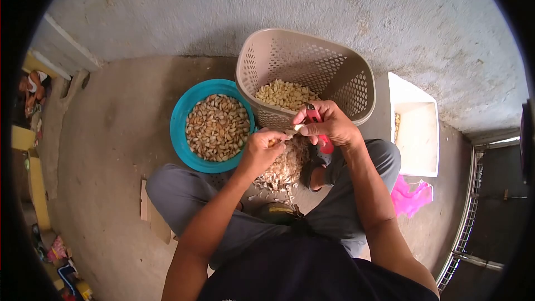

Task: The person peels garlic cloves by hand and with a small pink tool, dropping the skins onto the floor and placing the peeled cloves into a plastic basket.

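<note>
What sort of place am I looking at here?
Probably a small household work area, perhaps a plain room or covered yard: there is a rough, unadorned wall, a bare floor, and a blue basin of what look like garlic cloves standing on it.

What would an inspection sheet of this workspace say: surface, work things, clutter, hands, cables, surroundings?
Surface: bare grey-brown floor.
Work things: blue basin of brownish cloves; beige basket partly filled with pale cloves.
Clutter: loose peelings between the legs; crumpled pink item to the right.
Hands: left hand and right hand meet at a small clove; the right also holds a red tool.
Cables: nothing seen.
Surroundings: rough grey wall ahead; white box to the right.
</note>
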Action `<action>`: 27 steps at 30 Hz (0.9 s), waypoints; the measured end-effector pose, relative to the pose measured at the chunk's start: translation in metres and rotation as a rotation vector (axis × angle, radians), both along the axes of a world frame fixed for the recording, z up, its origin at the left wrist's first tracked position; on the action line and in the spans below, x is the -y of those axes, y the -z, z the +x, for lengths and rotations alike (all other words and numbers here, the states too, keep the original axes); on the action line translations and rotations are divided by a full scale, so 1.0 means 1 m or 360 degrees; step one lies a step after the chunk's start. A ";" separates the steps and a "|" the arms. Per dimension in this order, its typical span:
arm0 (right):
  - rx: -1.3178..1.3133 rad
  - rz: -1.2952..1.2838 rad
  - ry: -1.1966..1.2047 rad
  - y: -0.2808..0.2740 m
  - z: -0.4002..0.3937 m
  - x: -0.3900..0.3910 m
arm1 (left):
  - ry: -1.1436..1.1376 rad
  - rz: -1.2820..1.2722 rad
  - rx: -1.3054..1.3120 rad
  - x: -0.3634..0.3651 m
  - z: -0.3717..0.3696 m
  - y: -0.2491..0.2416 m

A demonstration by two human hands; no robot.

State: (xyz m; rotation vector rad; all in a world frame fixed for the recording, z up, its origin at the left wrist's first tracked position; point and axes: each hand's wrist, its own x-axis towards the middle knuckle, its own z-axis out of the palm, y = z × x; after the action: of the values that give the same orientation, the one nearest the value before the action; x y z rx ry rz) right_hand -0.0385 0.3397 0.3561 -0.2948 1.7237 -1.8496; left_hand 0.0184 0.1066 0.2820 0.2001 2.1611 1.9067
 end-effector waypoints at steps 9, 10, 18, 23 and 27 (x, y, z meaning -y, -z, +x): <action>-0.0780 0.0768 0.0422 0.025 -0.003 0.008 | 0.0020 -0.0013 0.0035 -0.007 -0.011 0.011; -0.0803 0.0746 0.0344 0.028 -0.001 0.008 | 0.0017 0.0132 0.0221 -0.007 -0.011 0.007; -0.1043 0.0943 0.0079 0.017 0.011 0.020 | 0.0054 -0.0430 -0.0263 -0.007 -0.012 0.019; -0.1021 0.0779 0.0286 0.011 0.006 0.013 | 0.0041 0.0153 0.0119 -0.010 -0.010 0.013; -0.1043 0.0699 0.0120 0.013 0.004 0.010 | -0.0022 0.0872 0.0773 -0.002 -0.020 0.005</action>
State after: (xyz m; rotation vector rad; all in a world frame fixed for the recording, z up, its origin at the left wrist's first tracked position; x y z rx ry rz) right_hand -0.0348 0.3301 0.3435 -0.7170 2.5491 -1.4441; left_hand -0.0017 0.1081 0.2773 -0.1685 1.3148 2.2279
